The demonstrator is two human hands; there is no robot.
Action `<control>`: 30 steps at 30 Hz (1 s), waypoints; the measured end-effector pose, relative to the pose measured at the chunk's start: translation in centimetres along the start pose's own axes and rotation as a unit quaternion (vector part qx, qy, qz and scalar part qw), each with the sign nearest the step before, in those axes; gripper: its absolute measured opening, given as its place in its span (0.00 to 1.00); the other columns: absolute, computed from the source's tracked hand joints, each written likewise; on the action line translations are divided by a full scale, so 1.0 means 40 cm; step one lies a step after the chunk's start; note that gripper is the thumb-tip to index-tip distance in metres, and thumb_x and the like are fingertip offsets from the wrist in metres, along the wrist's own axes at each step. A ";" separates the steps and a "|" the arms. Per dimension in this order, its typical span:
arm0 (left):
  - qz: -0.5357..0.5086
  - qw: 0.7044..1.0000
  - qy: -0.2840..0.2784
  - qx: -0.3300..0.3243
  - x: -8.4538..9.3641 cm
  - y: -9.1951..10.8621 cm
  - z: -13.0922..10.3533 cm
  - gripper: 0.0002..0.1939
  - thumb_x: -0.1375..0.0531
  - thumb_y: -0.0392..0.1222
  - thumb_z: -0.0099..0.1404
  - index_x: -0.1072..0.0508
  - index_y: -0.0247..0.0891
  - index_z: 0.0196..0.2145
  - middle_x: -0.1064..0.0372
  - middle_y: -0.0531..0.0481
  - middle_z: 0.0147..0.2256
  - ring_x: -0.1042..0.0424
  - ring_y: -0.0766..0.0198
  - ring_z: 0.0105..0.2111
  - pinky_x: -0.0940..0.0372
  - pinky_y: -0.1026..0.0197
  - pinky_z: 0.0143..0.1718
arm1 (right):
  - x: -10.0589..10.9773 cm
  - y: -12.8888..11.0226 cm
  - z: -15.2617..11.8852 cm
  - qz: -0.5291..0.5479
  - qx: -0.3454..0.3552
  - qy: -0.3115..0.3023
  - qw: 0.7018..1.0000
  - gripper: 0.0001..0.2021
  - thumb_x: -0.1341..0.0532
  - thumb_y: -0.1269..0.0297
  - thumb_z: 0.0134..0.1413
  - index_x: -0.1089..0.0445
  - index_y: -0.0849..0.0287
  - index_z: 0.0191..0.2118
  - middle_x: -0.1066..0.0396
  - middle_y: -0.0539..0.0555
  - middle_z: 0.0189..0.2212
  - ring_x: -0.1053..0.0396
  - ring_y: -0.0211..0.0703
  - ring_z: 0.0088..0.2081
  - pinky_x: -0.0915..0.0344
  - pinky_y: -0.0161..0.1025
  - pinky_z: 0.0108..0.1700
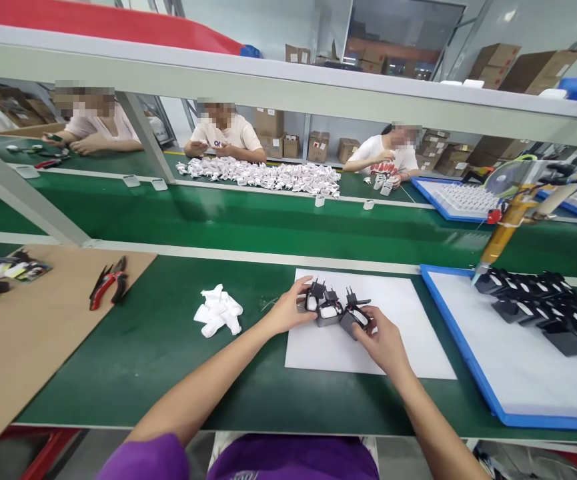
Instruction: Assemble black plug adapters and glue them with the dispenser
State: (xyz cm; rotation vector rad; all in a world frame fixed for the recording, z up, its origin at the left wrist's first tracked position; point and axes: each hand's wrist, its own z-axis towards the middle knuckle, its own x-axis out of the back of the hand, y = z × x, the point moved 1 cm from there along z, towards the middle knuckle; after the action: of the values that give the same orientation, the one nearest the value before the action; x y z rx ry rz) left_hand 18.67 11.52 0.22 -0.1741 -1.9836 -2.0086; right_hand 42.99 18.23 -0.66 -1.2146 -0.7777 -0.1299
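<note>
Three small black plug adapter housings stand in a row over a white sheet (368,350), each showing a white piece inside and a black two-pin plug part at its top. My left hand (289,311) has its thumb and fingers closed around the left adapter housing (312,301). Between the hands is the middle adapter housing (329,313). My right hand (384,339) grips the right adapter housing (354,321), which is tilted. Left of the sheet lies a small heap of white pieces (218,311).
At right, a blue-rimmed tray (461,340) holds rows of black housings (543,300) beneath an amber dispensing syringe (505,227). Red-handled pliers (108,283) lie on brown board (43,340). Across the green belt (218,227), several people work beside a white parts pile (263,175).
</note>
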 end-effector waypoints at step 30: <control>0.029 0.988 0.150 -0.011 -0.009 -0.016 -0.099 0.22 0.44 0.57 0.63 0.28 0.37 0.45 0.37 0.39 0.57 0.34 0.48 0.55 0.30 0.48 0.48 | 0.452 0.083 0.189 0.298 -0.013 0.261 0.918 0.24 0.28 0.54 0.33 0.32 0.51 0.40 0.30 0.57 0.41 0.30 0.56 0.45 0.40 0.54 0.53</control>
State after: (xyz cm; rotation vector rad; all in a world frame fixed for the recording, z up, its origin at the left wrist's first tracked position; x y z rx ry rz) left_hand 19.33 7.65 -0.61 0.0625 -1.7489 -1.8932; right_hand 54.46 31.62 8.54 -1.3138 0.0760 0.0409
